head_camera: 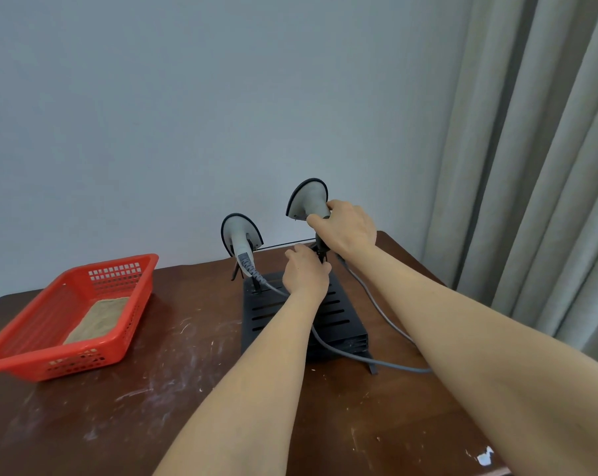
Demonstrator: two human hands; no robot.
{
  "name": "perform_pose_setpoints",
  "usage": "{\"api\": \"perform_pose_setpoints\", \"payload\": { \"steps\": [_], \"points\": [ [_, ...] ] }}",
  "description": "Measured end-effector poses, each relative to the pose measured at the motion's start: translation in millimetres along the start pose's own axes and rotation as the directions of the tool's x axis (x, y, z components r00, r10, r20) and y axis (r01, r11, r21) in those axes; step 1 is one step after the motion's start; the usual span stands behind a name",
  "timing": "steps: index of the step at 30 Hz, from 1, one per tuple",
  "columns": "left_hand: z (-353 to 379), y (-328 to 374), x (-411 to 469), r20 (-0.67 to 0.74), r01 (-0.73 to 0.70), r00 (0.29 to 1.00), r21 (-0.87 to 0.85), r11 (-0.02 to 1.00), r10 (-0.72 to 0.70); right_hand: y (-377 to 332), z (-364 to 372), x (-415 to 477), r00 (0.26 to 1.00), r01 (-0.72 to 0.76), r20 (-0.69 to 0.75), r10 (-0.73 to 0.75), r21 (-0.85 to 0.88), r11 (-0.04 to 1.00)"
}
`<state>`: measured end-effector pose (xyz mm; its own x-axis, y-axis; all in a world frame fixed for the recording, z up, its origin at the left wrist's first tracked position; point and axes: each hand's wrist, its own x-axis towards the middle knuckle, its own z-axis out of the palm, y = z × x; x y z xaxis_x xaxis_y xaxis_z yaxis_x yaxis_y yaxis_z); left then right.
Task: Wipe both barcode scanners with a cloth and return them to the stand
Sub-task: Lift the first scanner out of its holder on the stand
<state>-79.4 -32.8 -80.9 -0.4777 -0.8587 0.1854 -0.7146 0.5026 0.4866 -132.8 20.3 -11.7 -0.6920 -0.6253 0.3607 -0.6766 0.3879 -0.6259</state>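
Scanner upright in right hand, head up

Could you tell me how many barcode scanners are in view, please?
2. The left scanner sits on the stand; the right scanner is gripped by the right hand.

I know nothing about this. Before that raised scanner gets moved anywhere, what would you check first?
1. Right hand has a firm grip on the raised scanner: ok, its fingers curl round the neck.
2. Left hand steadies the stand: cannot tell, the hand hides what it touches.
3. Other scanner seated on the stand: ok.
4. Cloth ready: ok, it lies in the red basket.
5. Raised scanner's cable free to follow: cannot tell, its far end is hidden.
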Motion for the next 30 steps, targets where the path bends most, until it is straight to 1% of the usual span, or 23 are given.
{"api": "perform_pose_setpoints", "payload": {
  "steps": [6,12,16,17,20,22,30],
  "points": [
    [1.0,-1.2,6.3,-0.017,-0.018,1.0,0.056,0.998,0.019,1.6,1.4,-0.7,1.0,0.004,-0.005,-0.004,0.015,1.0],
    [0.9,0.3,9.2,0.016,0.062,0.998,0.036,0.997,-0.062,2.0,3.8,1.5,1.0,0.012,-0.011,-0.012,0.014,1.0],
    [-3.0,3.1,9.3,0.012,0.07,0.997,0.064,0.995,-0.071,1.4,5.7,1.2,1.0,0.014,-0.006,-0.013,0.027,1.0],
    [-4.3,2.9,9.0,-0.008,0.06,0.998,0.064,0.996,-0.06,1.1,6.2,0.7,1.0,0.011,-0.005,-0.01,0.032,0.999],
    [-7.2,1.2,7.8,-0.075,-0.038,0.996,0.094,0.995,0.045,1.6,7.4,1.0,1.0,0.002,-0.008,-0.002,0.051,0.999],
    [-10.3,0.0,7.4,-0.058,-0.066,0.996,0.097,0.993,0.072,0.6,7.5,1.7,1.0,0.004,-0.013,-0.003,0.05,0.999],
    [-29.6,-5.5,6.3,0.03,-0.022,0.999,0.114,0.993,0.019,2.0,7.6,4.7,1.0,-0.016,-0.017,0.017,0.066,0.998]
  ]
}}
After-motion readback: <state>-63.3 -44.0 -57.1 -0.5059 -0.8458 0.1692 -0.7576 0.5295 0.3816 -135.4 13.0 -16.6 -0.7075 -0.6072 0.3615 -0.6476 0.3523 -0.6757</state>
